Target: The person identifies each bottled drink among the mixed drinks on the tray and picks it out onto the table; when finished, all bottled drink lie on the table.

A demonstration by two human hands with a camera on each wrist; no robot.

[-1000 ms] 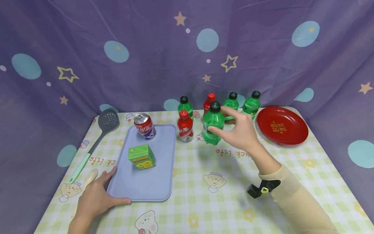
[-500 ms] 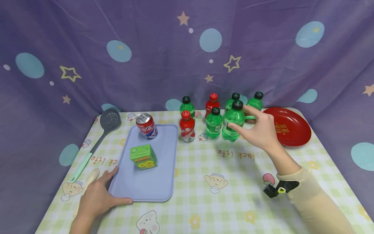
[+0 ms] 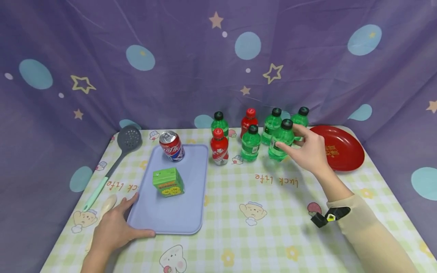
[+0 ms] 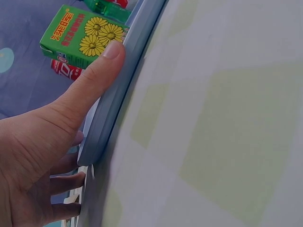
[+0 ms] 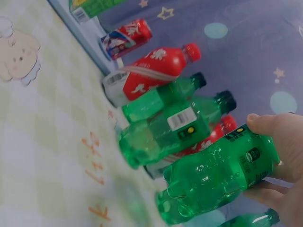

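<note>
My right hand holds a green soda bottle with a black cap upright, thumb on its left side and fingers behind. In the right wrist view, that bottle's base appears just off the tablecloth. Immediately left stands another green bottle, then a red bottle. My left hand rests at the near left corner of a blue tray, thumb along the near edge and fingers along the left side. On the tray are a green juice carton and a red-and-blue soda can.
Behind stand more green bottles and a red one. A red plate lies right of the held bottle. On the left are a slotted turner and a pale spoon. A purple curtain borders the table.
My right hand has carried the green bottle rightward, from in front of another green bottle that is now in view, toward the red plate. My left hand has stayed at the tray corner.
</note>
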